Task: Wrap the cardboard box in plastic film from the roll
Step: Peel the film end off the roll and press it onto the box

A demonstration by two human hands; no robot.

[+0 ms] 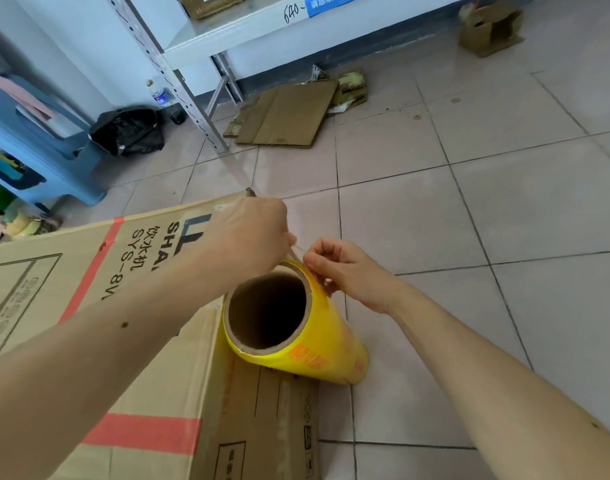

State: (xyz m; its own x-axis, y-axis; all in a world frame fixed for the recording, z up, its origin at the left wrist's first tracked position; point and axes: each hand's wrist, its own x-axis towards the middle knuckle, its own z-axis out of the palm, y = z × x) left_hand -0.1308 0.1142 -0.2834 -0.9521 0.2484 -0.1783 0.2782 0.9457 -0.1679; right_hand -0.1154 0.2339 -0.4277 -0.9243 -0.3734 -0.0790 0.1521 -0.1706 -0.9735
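A large cardboard box point(89, 289) with red stripes and black print fills the lower left. A yellow roll of plastic film point(317, 344) with a brown cardboard core stands upright on the tiled floor against the box's right side. My left hand point(251, 233) reaches over the box and pinches the loose edge of the film just above the roll's top rim. My right hand point(345, 271) is right of the roll's top, fingers curled, picking at the film edge on the rim. A thin strand of film stretches between the two hands.
A grey metal shelf point(206, 36) stands at the back with a leg point(179, 81) near the box's far corner. Flattened cardboard point(286, 116), a black bag point(130, 131), a water bottle point(160, 95) and blue plastic stools point(37, 150) lie around. Tiled floor point(470, 220) stretches right.
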